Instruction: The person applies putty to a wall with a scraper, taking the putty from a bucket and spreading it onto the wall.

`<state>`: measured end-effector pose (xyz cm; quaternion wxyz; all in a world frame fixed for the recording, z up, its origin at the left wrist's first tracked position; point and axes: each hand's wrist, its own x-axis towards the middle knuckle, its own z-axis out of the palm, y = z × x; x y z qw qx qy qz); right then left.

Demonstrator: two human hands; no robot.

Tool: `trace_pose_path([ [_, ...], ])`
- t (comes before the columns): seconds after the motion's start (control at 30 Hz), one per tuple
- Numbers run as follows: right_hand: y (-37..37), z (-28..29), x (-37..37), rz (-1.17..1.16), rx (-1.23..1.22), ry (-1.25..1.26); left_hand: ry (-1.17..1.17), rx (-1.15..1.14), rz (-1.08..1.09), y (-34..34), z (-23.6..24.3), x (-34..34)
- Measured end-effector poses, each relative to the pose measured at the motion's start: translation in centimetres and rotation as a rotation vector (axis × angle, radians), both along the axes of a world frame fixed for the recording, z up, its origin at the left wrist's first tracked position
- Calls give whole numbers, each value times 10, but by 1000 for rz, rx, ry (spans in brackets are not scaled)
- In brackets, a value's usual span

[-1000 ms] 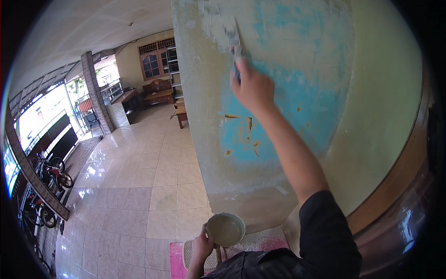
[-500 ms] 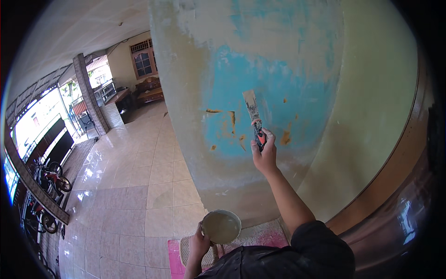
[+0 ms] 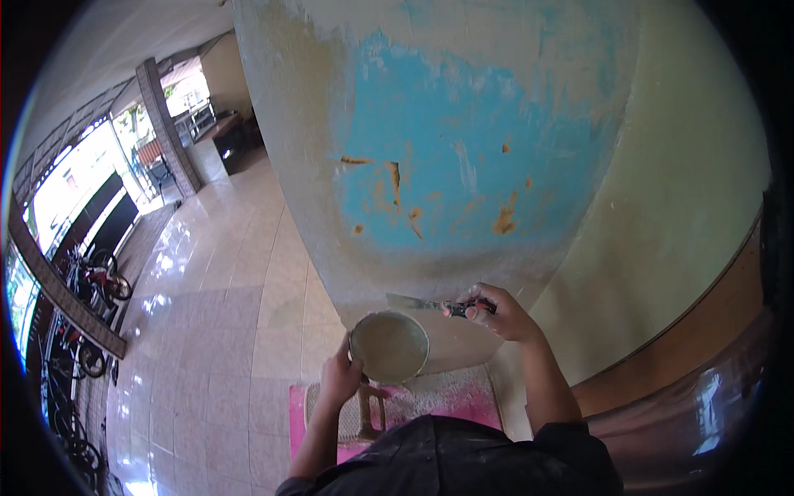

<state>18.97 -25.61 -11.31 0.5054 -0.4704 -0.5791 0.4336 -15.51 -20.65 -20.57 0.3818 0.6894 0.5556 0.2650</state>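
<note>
My left hand point(image 3: 341, 372) grips the rim and side of a round container point(image 3: 389, 345) of pale grey paste at lower centre. My right hand point(image 3: 501, 314) is closed on a putty knife point(image 3: 418, 302) with a black and red handle, held level with its blade just above the container's far rim. In front of me stands a wall point(image 3: 430, 124) with a bright blue patch, smeared grey-white across the top, with brown cracks and chipped spots lower down.
A plastic stool point(image 3: 371, 411) stands below the container on a pink, speckled mat point(image 3: 475, 413). Tiled floor point(image 3: 207, 347) stretches left toward bikes point(image 3: 112, 285), a post point(image 3: 168, 124) and an open gateway. A pale green wall point(image 3: 662, 215) with a wooden board point(image 3: 653, 364) is at right.
My right hand has come down from high on the wall to the container, the knife turning from upright to sideways. My left hand has raised the container slightly. The view has shifted.
</note>
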Motion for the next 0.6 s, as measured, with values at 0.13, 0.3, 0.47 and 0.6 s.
trace_pose_path([
  [0.13,-9,10,29,61,346,-647,-88,-4,11,-1,31,15],
  [0.3,-22,31,80,-29,274,-1018,79,120,14,-2,24,27],
  [0.47,-28,18,88,59,58,-580,74,96,69,-10,5,37],
  [0.6,-19,-14,82,309,-61,-413,110,144,47,-19,0,53],
])
